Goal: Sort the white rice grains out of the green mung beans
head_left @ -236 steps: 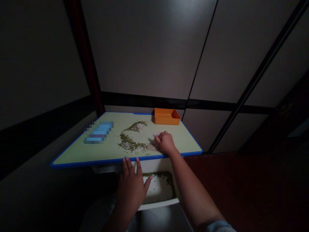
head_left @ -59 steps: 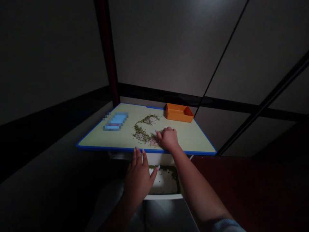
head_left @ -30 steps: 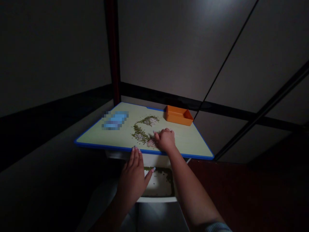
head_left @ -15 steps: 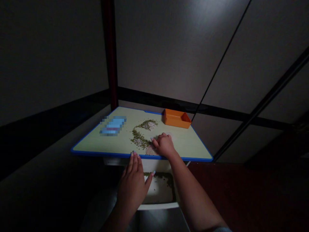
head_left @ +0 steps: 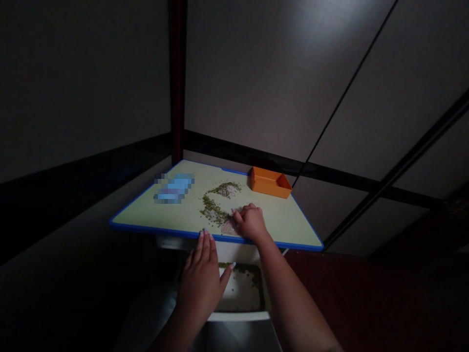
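Small green beans or grains [head_left: 208, 204] lie in a curved band on the pale, blue-edged tabletop [head_left: 289, 222], with whitish patches among them. My right hand [head_left: 252, 224] rests on the table just right of this band, its fingers curled and thumb toward the grains. Whatever those fingers hold, if anything, is hidden. A pinkish patterned patch [head_left: 230, 226] shows beside that hand. My left hand [head_left: 201, 278] is stretched out, fingertips at the table's front edge and thumb spread. Below it, an open white drawer [head_left: 240, 317] has more green grains along its inner edges.
An orange open box [head_left: 269, 186] stands at the back right of the tabletop. On the left lies a blurred blue flat item [head_left: 175, 188]. Dark panelled walls [head_left: 249, 88] close in behind and at the left. A reddish floor [head_left: 330, 293] shows at the right.
The view has tilted slightly, so the table appears a little rotated. Both hands stay almost in place, and the grains look the same.
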### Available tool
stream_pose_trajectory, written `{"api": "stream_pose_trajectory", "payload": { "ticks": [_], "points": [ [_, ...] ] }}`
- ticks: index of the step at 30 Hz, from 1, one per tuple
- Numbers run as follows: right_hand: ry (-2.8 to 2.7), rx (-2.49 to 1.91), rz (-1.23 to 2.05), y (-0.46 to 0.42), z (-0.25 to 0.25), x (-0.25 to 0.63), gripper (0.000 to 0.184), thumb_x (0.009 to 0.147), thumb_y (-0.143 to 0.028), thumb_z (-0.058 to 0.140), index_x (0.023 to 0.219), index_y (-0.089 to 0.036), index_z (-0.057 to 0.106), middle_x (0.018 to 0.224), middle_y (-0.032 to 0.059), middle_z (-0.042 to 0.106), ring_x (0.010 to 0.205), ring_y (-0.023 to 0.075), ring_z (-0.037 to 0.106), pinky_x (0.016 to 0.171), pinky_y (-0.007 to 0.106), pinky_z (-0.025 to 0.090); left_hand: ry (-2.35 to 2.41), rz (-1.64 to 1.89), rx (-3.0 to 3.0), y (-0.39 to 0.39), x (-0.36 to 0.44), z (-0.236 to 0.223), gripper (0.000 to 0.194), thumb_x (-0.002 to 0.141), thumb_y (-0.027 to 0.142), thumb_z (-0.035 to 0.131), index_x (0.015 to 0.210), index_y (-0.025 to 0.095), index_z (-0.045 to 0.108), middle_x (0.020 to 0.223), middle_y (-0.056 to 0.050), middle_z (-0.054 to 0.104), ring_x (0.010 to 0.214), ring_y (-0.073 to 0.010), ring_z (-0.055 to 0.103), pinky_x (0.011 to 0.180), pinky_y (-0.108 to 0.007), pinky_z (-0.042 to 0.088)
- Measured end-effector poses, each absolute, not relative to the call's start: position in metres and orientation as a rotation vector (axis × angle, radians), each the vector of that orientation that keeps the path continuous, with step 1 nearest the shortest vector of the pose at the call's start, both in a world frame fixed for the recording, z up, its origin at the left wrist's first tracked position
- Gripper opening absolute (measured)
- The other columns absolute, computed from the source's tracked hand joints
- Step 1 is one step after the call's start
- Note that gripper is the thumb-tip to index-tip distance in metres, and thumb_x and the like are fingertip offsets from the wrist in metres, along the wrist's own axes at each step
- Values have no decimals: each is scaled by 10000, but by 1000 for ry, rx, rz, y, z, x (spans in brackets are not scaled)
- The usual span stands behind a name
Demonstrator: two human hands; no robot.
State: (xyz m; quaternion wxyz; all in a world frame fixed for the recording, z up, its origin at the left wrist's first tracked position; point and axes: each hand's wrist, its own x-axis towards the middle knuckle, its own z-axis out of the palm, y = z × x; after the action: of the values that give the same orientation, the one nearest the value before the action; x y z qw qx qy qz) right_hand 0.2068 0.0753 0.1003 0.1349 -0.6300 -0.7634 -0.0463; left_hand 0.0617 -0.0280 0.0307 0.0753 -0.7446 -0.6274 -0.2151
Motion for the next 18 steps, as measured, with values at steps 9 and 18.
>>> {"api": "stream_pose_trajectory", "payload": {
  "ticks": [9,18],
  "points": [
    [-2273,-1764,-98,75,99,199,475,940,-438,359,749,-149,684,862,107,686,944,202,523,798,317,304,-1914,-631,-2243,-28,59,29,762,800,550,348,1353,26,322,1490,-203,238,1404,-286,195,1020,-446,387],
    [-2250,-1731,-54,75,103,213,490,946,-426,365,673,-166,678,842,77,684,926,187,513,776,309,284,-1922,-607,-2280,-30,58,35,776,801,565,330,1363,32,307,1488,-213,244,1407,-300,174,1045,-466,354]
  ]
}}
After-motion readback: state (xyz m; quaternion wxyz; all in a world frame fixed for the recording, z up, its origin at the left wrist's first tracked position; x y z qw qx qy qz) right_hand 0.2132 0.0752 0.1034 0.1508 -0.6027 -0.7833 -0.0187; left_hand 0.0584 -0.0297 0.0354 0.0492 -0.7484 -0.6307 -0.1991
